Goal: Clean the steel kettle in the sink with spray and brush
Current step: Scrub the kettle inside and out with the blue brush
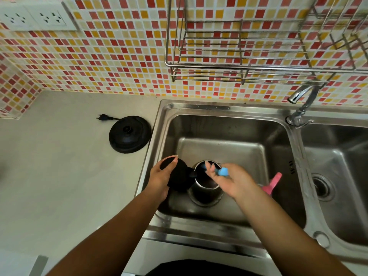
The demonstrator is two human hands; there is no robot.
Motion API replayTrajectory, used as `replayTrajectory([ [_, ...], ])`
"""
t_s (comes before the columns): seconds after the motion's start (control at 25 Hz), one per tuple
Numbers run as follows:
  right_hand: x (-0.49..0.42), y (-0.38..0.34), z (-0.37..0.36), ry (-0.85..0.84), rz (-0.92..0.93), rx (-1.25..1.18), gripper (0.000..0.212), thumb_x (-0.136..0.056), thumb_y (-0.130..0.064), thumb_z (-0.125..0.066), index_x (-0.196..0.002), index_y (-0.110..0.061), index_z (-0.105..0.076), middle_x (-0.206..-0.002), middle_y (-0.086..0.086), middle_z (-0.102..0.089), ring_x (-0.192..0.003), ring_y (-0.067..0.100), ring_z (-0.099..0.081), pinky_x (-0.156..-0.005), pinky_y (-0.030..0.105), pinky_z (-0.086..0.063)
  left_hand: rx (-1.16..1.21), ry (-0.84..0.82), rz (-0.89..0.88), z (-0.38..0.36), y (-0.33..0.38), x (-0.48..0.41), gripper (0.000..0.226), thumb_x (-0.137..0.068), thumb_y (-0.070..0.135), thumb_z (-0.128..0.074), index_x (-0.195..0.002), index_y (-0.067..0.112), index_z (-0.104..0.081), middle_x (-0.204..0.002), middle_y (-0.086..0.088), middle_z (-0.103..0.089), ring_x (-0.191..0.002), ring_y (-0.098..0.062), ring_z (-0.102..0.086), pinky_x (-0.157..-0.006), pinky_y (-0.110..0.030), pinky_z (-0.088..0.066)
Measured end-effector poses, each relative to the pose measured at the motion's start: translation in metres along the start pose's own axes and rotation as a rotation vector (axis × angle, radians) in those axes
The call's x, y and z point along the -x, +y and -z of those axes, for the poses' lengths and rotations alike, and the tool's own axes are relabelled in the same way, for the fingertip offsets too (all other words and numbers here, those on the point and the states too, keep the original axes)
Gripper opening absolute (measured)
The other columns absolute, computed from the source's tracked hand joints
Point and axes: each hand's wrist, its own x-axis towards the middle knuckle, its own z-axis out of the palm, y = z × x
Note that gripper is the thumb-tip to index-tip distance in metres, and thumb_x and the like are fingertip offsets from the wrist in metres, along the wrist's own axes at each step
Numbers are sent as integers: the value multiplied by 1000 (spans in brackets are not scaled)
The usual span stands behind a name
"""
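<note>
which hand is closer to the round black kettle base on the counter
Left. The left hand holds the steel kettle's black lid beside the sink's left rim, just below the round black kettle base. The right hand is farther right, over the basin.

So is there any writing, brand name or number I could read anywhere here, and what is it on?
None can be read.
Kettle: no label shows.
Black kettle base on the counter: no legible marking.
Pink spray bottle: mostly hidden by the right hand; no text shows.
Wall sockets: only pin holes.
</note>
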Motion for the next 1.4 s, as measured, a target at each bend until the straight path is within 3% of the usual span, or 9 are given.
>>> replayTrajectory([
  [0.16, -6, 13, 0, 36, 129, 471, 30, -97, 6, -40, -126, 8, -46, -121, 19, -42, -121, 39, -50, -84, 36, -56, 11, -16, -3, 1, -1, -4, 41, -79, 24, -76, -116, 13, -64, -112, -16, -67, -103, -33, -65, -92, -50, -54],
  [0.28, -3, 9, 0, -62, 499, 1310, 24, -101, -16, -42, -101, 1, -60, -109, 20, -62, -95, 32, -69, -72, 36, -58, 6, -22, -4, 2, -3, -5, 39, -77, 26, -77, -113, 15, -66, -113, -16, -68, -102, -33, -66, -91, -49, -54],
  [0.4, 9, -11, -5, -108, 952, 1418, 20, -98, -28, -48, -91, -12, -56, -88, 15, -70, -51, 14, -67, -50, 27, -54, 21, -8, -25, 0, -3, -5, 35, -79, 22, -76, -112, 13, -66, -110, -18, -69, -99, -32, -68, -92, -48, -54],
  [0.48, 10, -21, -9, -140, 1185, 1461, 27, -96, -32, -52, -86, -7, -54, -80, 14, -64, -55, 22, -64, -52, 32, -54, 23, -14, -10, 0, -3, -5, 39, -79, 24, -76, -114, 13, -65, -110, -16, -68, -100, -32, -67, -92, -48, -54],
  [0.68, -5, -28, 4, -210, 826, 917, 28, -89, -25, -65, -88, 2, -60, -90, 17, -72, -50, 8, -57, -55, 21, -52, 19, -4, 3, 1, -4, -6, 41, -77, 27, -78, -114, 16, -65, -111, -13, -68, -102, -31, -66, -92, -47, -54],
  [0.84, -19, -16, 19, -114, 707, 705, 29, -93, -37, -56, -85, -11, -66, -88, 6, -72, -83, 16, -63, -84, 31, -51, 14, -8, -5, 1, -5, -6, 48, -68, 35, -83, -111, 20, -67, -116, -14, -66, -105, -33, -64, -93, -50, -53],
  [1.04, -4, -29, -7, -251, 774, 958, 40, -103, -38, -31, -87, -8, -52, -72, 3, -57, -65, 11, -52, -62, 9, -44, 21, 21, -9, -1, -5, -4, 35, -74, 30, -80, -105, 21, -66, -114, -14, -66, -105, -34, -63, -93, -51, -53],
  [1.28, -31, 0, 32, -426, 890, 1971, 23, -86, -34, -64, -90, -29, -42, -93, 4, -63, -81, 21, -57, -76, 38, -49, 17, 15, -28, -4, -5, -2, 38, -78, 26, -77, -112, 15, -67, -112, -15, -68, -102, -31, -66, -92, -47, -54],
  [1.4, -12, -13, 23, -605, 1068, 1998, 22, -86, -27, -61, -87, -34, -40, -98, -3, -59, -90, 18, -56, -79, 41, -49, 4, 20, -15, -5, -2, 0, 40, -77, 29, -77, -113, 14, -66, -111, -15, -68, -101, -32, -66, -92, -47, -54],
])
